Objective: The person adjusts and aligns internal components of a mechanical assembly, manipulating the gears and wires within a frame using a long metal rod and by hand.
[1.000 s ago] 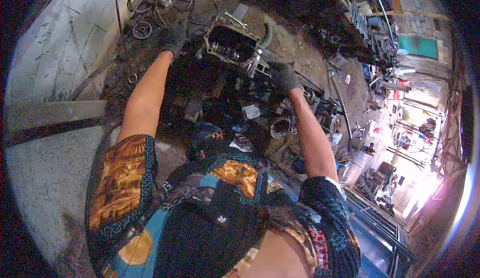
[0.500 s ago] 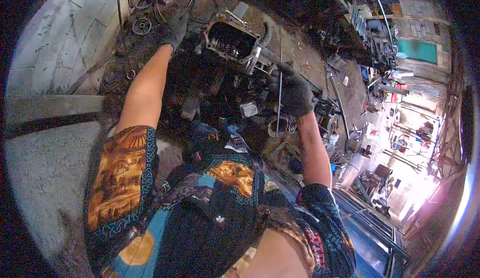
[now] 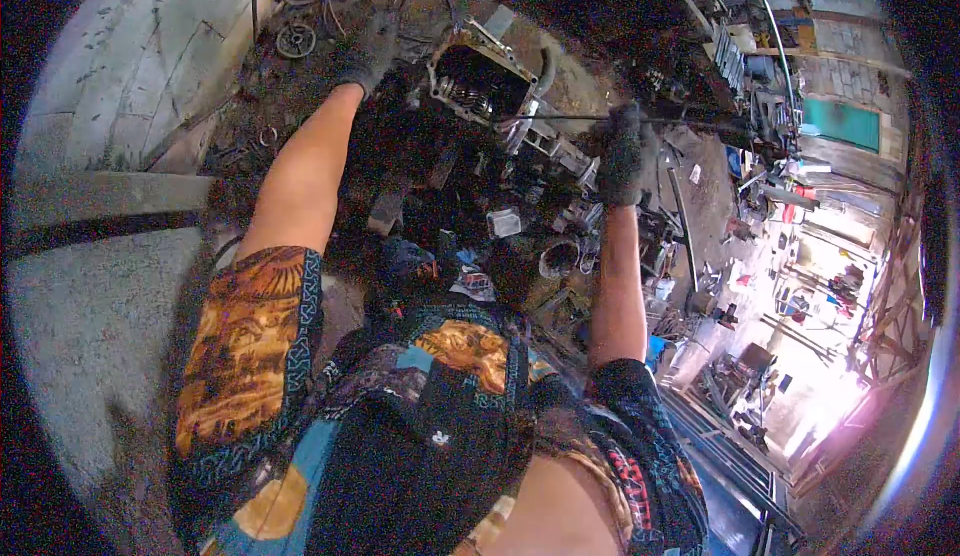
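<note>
A thin metal rod (image 3: pixel 568 117) lies nearly level in the view, held in my right hand (image 3: pixel 622 161), which wears a dark glove and is closed round it. The rod's left end overlaps the near right edge of an open metal gear housing (image 3: pixel 532 74). Coiled or toothed parts (image 3: pixel 465 96) show inside the housing's dark hollow. My left hand (image 3: pixel 372 64), also in a dark glove, is left of the housing over dark clutter. Its fingers blend into the dark background.
A small spoked wheel (image 3: pixel 296 42) and loose cables lie at the upper left. Below the housing sits a pale box-like piece (image 3: pixel 504 222), with a round ring-shaped part (image 3: pixel 559 258) to its right. A long bar (image 3: pixel 679 206) and scattered metal scrap lie at the right.
The rod has swung from upright to nearly level, its left end now over the housing's edge. My right hand has turned with it and moved slightly right. The view has shifted a little.
</note>
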A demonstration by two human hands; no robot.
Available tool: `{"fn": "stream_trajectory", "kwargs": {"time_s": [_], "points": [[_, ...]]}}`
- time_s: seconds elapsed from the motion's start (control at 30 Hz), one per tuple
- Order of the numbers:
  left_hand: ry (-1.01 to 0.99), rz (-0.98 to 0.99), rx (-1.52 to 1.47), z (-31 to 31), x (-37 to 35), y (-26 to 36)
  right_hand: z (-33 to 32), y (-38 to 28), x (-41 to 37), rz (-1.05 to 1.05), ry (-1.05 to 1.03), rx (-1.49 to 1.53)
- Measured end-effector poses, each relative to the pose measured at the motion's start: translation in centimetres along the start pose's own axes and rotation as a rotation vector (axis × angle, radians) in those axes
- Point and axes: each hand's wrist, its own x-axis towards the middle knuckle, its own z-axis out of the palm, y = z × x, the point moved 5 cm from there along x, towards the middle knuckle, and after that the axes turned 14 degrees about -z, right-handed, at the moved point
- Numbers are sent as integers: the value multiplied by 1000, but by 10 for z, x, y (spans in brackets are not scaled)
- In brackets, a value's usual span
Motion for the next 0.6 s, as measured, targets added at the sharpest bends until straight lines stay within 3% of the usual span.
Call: {"fn": "stream_trajectory", "kwargs": {"time_s": [0.07, 0.13, 0.17, 0.23, 0.37, 0.43, 0.53, 0.6], "points": [[55, 34, -37, -6, -2, 3, 13, 11, -8, -21, 57, -43], [58, 134, 167, 6, 6, -4, 30, 36, -8, 44, -149, -230], [57, 133, 168, 7, 6, -6, 36, 42, -7, 46, -150, -229], [-39, 27, -48, 11, 9, -14, 63, 28, -5, -593, -413, -1022], [-34, -12, -234, 9, -2, -8, 85, 17, -2, -376, -415, -901], [134, 108, 40, -28, -27, 32, 96, 5, -2, -58, -381, -618], [-1, 100, -47, 0, -9, -5, 80, 84, 10, -190, -318, -593], [32, 114, 18, 13, 0, -19, 91, 49, 2, -180, -381, -578]]}}
